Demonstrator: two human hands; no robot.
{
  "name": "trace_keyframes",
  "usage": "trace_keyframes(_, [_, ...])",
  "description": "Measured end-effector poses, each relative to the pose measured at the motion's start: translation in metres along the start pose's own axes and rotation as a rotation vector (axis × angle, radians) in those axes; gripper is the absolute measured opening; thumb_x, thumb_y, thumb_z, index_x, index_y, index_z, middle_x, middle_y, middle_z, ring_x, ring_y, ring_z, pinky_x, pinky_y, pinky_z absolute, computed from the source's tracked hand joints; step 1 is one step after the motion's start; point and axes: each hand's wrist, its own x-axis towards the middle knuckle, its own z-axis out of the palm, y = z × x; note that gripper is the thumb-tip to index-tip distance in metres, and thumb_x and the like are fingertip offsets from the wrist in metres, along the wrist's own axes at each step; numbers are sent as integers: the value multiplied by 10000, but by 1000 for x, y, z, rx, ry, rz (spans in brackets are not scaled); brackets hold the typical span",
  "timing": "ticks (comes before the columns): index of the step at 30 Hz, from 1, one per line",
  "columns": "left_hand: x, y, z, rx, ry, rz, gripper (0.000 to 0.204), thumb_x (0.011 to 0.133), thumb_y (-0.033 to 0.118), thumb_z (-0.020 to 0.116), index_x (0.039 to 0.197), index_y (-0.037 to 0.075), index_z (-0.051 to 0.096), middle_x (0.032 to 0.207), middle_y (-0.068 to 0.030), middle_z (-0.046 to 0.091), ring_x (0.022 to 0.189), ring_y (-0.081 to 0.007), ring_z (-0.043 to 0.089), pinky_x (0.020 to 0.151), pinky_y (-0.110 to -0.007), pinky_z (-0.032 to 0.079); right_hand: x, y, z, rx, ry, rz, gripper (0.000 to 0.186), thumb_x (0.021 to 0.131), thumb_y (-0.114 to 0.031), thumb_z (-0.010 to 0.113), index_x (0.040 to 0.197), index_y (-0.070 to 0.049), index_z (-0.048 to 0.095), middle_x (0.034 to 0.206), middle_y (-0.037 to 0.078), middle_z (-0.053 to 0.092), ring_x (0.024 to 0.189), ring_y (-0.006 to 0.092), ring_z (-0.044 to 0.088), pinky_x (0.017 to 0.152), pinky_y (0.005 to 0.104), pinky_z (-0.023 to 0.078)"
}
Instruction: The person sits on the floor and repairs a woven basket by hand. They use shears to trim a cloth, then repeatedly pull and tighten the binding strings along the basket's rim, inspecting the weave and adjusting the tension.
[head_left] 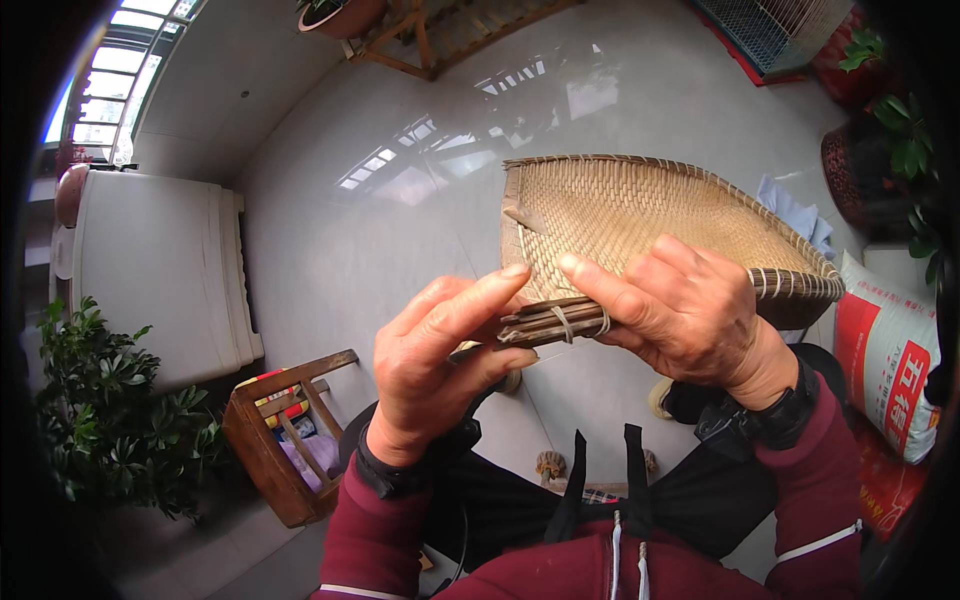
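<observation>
A woven winnowing basket (620, 205) is held up in front of me, its bound rim curving to the right. Along its near side, several thin sticks form the rim edge (555, 322), tied round with pale cord. My right hand (690, 310) is closed over this rim, thumb pointing left along the inside and other fingers partly hidden. My left hand (435, 345) curls round the stick ends at the near left corner, index finger above and thumb below. A flat wooden strip runs down the basket's left edge.
A wooden stool (275, 440) lies at left beside a leafy plant (120, 410) and a white cabinet (150, 275). To the right are a printed sack (890, 350), a dark pot (850, 180) and a wire cage (775, 30). A potted plant (345, 17) stands far off.
</observation>
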Motion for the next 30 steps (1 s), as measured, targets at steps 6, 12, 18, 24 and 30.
trace_keyframes(6, [2, -1, 15, 149, 39, 162, 459, 662, 5, 784, 1108, 36, 683, 939, -120, 676, 770, -204, 654, 669, -293, 542, -2, 15, -7, -38, 42, -39, 400, 794, -325, 654, 1183, -235, 642, 676, -59, 477, 579, 106, 508, 487, 217, 423])
trace_keyframes(12, [10, 13, 25, 36, 67, 54, 473, 785, 189, 757, 1190, -16, 624, 980, -136, 672, 841, -218, 651, 730, -302, 534, -4, 26, -19, -25, 73, -56, 343, 814, -328, 635, 1143, -236, 656, 691, -60, 502, 584, 108, 519, 484, 224, 432])
trace_keyframes(18, [10, 23, 30, -4, 86, -82, 270, 921, 128, 625, 1132, -41, 631, 990, -130, 633, 781, -161, 637, 684, -265, 522, 3, 24, -18, -19, 68, -36, 401, 767, -378, 669, 1126, -199, 661, 671, -38, 469, 593, 130, 505, 485, 253, 425])
trace_keyframes(24, [13, 19, 37, -60, 138, -30, 218, 931, 91, 602, 1101, -40, 638, 991, -121, 615, 726, -133, 638, 645, -236, 520, 3, 25, -15, -1, 85, 16, 306, 840, -417, 612, 1043, -190, 642, 675, -56, 485, 604, 116, 518, 501, 236, 448])
trace_keyframes(30, [15, 17, 33, -83, 123, -41, 232, 939, 109, 593, 1118, -33, 631, 1008, -125, 615, 740, -141, 635, 660, -244, 516, 7, 26, -16, 19, 76, 14, 279, 843, -415, 614, 996, -183, 639, 671, -59, 478, 612, 117, 519, 510, 239, 452])
